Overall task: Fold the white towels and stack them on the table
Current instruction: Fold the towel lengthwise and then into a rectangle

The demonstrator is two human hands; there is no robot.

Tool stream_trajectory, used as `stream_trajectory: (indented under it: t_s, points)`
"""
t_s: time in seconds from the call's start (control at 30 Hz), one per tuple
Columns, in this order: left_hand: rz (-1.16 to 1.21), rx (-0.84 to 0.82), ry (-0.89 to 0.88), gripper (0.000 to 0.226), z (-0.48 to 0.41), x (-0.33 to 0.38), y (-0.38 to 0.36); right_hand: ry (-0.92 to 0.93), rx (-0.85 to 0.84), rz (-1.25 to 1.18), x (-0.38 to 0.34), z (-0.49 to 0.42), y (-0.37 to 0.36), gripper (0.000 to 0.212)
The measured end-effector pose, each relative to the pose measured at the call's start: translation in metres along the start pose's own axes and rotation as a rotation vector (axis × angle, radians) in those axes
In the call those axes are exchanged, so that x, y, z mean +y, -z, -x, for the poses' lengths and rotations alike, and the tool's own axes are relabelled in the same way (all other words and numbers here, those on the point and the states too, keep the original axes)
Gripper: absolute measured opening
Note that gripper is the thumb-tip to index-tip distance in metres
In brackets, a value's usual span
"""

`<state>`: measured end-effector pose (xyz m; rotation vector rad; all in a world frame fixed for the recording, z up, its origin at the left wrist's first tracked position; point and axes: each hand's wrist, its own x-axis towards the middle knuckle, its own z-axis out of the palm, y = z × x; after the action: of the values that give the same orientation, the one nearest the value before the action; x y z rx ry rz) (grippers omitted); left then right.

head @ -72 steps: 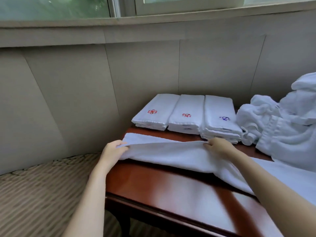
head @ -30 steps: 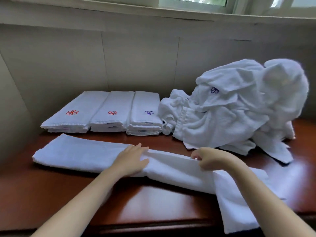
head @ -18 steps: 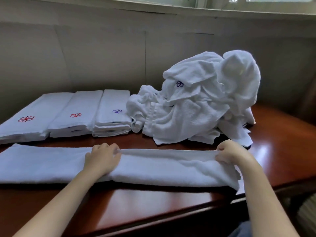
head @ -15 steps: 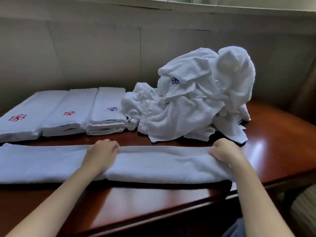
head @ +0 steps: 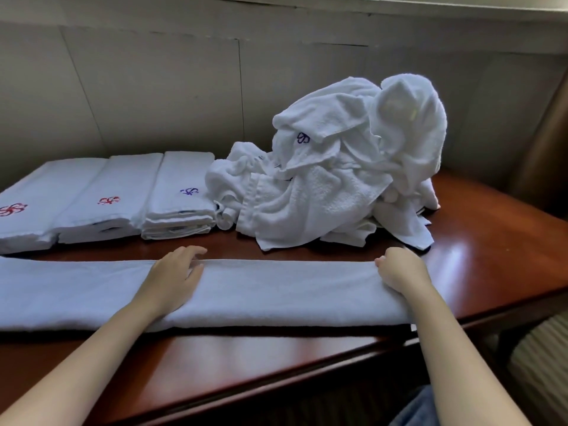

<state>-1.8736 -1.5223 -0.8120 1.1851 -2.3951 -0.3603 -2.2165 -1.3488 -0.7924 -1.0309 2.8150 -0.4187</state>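
Observation:
A long white towel [head: 276,290], folded lengthwise into a narrow band, lies across the front of the brown wooden table [head: 276,361]. My left hand [head: 176,272] rests flat on its middle, with relaxed fingers reaching the far edge. My right hand [head: 399,269] sits at the towel's right end, its fingers curled round the far edge. Behind, three folded towel stacks lie side by side: two with red emblems [head: 40,195] [head: 120,186] and one with a blue emblem [head: 184,179].
A heap of unfolded white towels [head: 338,186] fills the back right of the table, touching the blue-emblem stack. A grey panelled wall [head: 184,87] runs close behind. The table's right edge drops off near a striped cushion [head: 541,348].
The towel was folded over lengthwise and laid flat. Both hands worked rightward along it, and my left hand has relaxed from gripping the edge to lying flat.

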Motion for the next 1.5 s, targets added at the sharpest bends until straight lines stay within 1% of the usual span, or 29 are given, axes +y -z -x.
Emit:
stream_trajectory:
  t_s: [0.07, 0.1, 0.17, 0.23, 0.33, 0.4, 0.43, 0.5, 0.57, 0.6, 0.63, 0.7, 0.73, 0.8, 0.9, 0.93, 1.0, 1.03, 1.07, 1.1, 1.17, 1.2, 1.23, 1.3, 1.33, 1.37, 1.43, 1.47, 1.5]
  points:
    - [-0.011, -0.014, -0.020, 0.023, 0.002, 0.000, -0.001, 0.001, -0.021, 0.012, 0.001, 0.002, 0.003, 0.020]
    - [-0.021, -0.033, -0.032, 0.020, 0.003, 0.000, -0.001, 0.003, -0.021, 0.009, 0.000, 0.004, 0.003, 0.023]
    - [-0.023, -0.084, -0.042, 0.021, 0.004, -0.001, -0.001, 0.003, -0.009, -0.002, -0.005, 0.007, 0.001, 0.024]
    - [-0.016, -0.127, -0.041, 0.029, 0.005, -0.003, 0.001, -0.016, 0.009, 0.024, -0.013, 0.016, -0.003, 0.008]
    - [-0.072, -0.201, -0.021, 0.040, 0.007, -0.005, 0.002, -0.008, 0.151, 0.221, -0.028, 0.032, -0.010, 0.021]
    - [-0.159, -0.291, -0.017, 0.047, 0.008, -0.004, 0.001, 0.058, 0.249, 0.303, -0.043, 0.043, -0.015, 0.025]
    - [-0.189, -0.339, -0.019, 0.051, 0.009, -0.004, 0.002, 0.113, 0.263, 0.298, -0.052, 0.048, -0.018, 0.027]
    - [-0.220, -0.421, -0.016, 0.057, 0.011, -0.005, 0.004, 0.273, 0.238, 0.261, -0.072, 0.057, -0.025, 0.031]
    - [-0.224, -0.456, 0.004, 0.061, 0.014, -0.008, 0.010, 0.504, 0.189, 0.162, -0.094, 0.071, -0.035, 0.026]
    - [-0.221, -0.453, 0.024, 0.061, 0.017, -0.011, 0.014, 0.623, 0.145, 0.099, -0.107, 0.079, -0.039, 0.025]
    - [-0.217, -0.445, 0.044, 0.061, 0.020, -0.015, 0.018, 0.721, 0.085, 0.054, -0.119, 0.087, -0.043, 0.029]
    - [-0.185, -0.419, 0.056, 0.056, 0.027, -0.024, 0.025, 0.839, -0.055, 0.062, -0.141, 0.100, -0.049, 0.037]
    - [-0.154, -0.399, 0.048, 0.052, 0.031, -0.027, 0.029, 0.867, -0.109, 0.102, -0.151, 0.104, -0.052, 0.038]
    - [-0.121, -0.334, 0.023, 0.046, 0.037, -0.035, 0.034, 0.893, -0.161, 0.156, -0.171, 0.111, -0.055, 0.041]
    - [-0.171, -0.130, 0.014, 0.040, 0.048, -0.048, 0.047, 0.943, -0.198, 0.148, -0.206, 0.122, -0.062, 0.056]
    - [-0.181, -0.052, 0.033, 0.041, 0.051, -0.054, 0.053, 0.961, -0.221, 0.132, -0.220, 0.127, -0.065, 0.063]
    - [-0.226, 0.084, 0.104, 0.057, 0.058, -0.067, 0.068, 0.968, -0.279, 0.102, -0.249, 0.137, -0.073, 0.074]
    - [-0.279, 0.132, 0.174, 0.059, 0.061, -0.077, 0.075, 0.960, -0.305, 0.094, -0.262, 0.142, -0.079, 0.077]
    - [-0.333, 0.163, 0.286, 0.055, 0.063, -0.090, 0.081, 0.948, -0.325, 0.096, -0.272, 0.146, -0.086, 0.080]
    - [-0.378, 0.146, 0.443, 0.049, 0.066, -0.105, 0.087, 0.934, -0.333, 0.109, -0.278, 0.149, -0.095, 0.082]
    - [-0.367, 0.061, 0.761, 0.053, 0.076, -0.133, 0.100, 0.906, -0.305, 0.127, -0.283, 0.152, -0.110, 0.082]
    - [-0.325, 0.049, 0.885, 0.057, 0.083, -0.146, 0.106, 0.895, -0.289, 0.118, -0.283, 0.152, -0.115, 0.081]
    - [-0.283, 0.076, 0.978, 0.061, 0.090, -0.158, 0.111, 0.891, -0.280, 0.107, -0.283, 0.151, -0.119, 0.081]
    - [-0.181, 0.190, 1.096, 0.066, 0.098, -0.175, 0.118, 0.893, -0.274, 0.093, -0.282, 0.147, -0.124, 0.081]
    - [-0.092, 0.273, 1.125, 0.068, 0.098, -0.177, 0.120, 0.900, -0.270, 0.089, -0.283, 0.146, -0.126, 0.082]
    - [0.026, 0.390, 1.130, 0.069, 0.095, -0.177, 0.121, 0.905, -0.265, 0.092, -0.283, 0.145, -0.127, 0.082]
    - [0.398, 0.680, 1.146, 0.065, 0.085, -0.175, 0.122, 0.913, -0.263, 0.095, -0.282, 0.146, -0.128, 0.082]
    - [0.593, 0.782, 1.164, 0.063, 0.080, -0.173, 0.123, 0.913, -0.261, 0.091, -0.282, 0.146, -0.128, 0.082]
    - [0.764, 0.816, 1.185, 0.062, 0.075, -0.169, 0.122, 0.914, -0.256, 0.088, -0.281, 0.146, -0.127, 0.082]
